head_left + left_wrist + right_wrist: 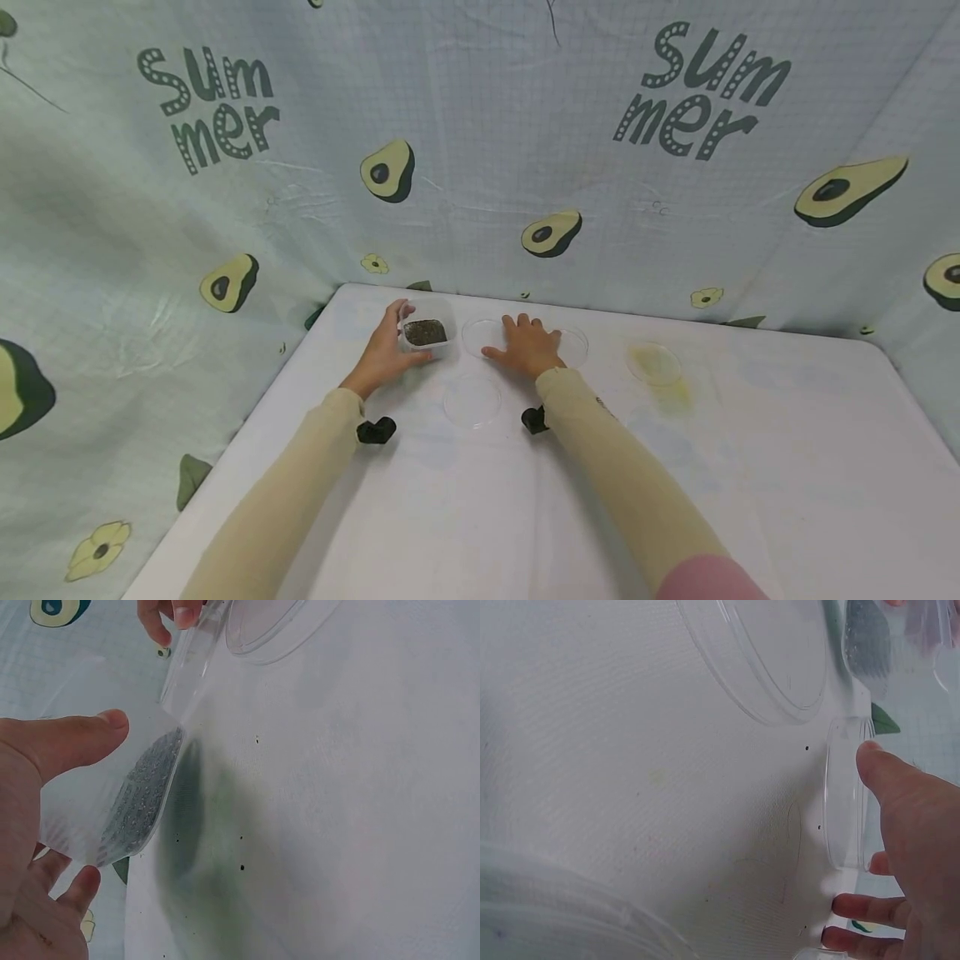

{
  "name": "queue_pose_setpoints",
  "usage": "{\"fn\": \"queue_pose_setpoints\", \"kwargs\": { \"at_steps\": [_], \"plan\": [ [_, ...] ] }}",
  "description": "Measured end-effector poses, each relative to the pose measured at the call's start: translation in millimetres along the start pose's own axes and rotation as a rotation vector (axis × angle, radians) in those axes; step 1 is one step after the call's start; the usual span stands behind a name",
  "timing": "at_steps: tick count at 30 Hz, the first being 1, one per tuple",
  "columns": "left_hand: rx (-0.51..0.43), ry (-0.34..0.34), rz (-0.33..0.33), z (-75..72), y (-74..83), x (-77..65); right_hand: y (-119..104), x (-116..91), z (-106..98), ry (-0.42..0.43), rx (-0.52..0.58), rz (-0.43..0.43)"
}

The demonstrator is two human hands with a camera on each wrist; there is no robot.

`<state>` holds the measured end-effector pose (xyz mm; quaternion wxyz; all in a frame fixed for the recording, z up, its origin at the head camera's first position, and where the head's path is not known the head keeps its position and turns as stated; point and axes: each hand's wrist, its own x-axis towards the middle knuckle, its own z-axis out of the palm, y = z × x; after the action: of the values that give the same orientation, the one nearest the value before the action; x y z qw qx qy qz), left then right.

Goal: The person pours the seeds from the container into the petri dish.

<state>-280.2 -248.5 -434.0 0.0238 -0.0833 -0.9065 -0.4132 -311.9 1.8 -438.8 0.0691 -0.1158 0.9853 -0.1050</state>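
Observation:
My left hand [386, 354] grips a clear plastic tub [438, 310] at the table's back left, thumb on the near side and fingers on the far side. Dark fine grains [146, 791] lie against one wall of the tub, which is tilted in the left wrist view. Just to the right, my right hand [528, 346] is spread low over the table with fingers extended. Its thumb touches the rim of a clear petri dish [844, 795], and the index fingertip is at the same rim. Another clear dish [576, 343] lies partly behind this hand.
One more clear dish [472, 402] lies between the forearms, and another [654, 364] is further right beside a yellow stain [675, 396]. A printed cloth [465, 225] hangs along the table's back edge. Tiny dark specks [242, 867] dot the white tabletop [787, 475].

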Motion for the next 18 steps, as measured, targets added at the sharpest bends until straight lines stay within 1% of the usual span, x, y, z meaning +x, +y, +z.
{"fn": "queue_pose_setpoints", "kwargs": {
  "at_steps": [5,12,18],
  "plan": [
    [0.038,0.0,0.018,0.0,2.7,1.5,-0.7,0.7,0.9,-0.002,-0.016,0.002],
    [0.107,0.017,0.06,0.5,6.2,6.4,-2.8,-0.1,-0.1,0.0,-0.023,0.001],
    [0.118,0.014,0.066,0.9,10.9,9.9,-1.5,-0.2,-0.6,0.0,-0.037,0.007]
  ]
}}
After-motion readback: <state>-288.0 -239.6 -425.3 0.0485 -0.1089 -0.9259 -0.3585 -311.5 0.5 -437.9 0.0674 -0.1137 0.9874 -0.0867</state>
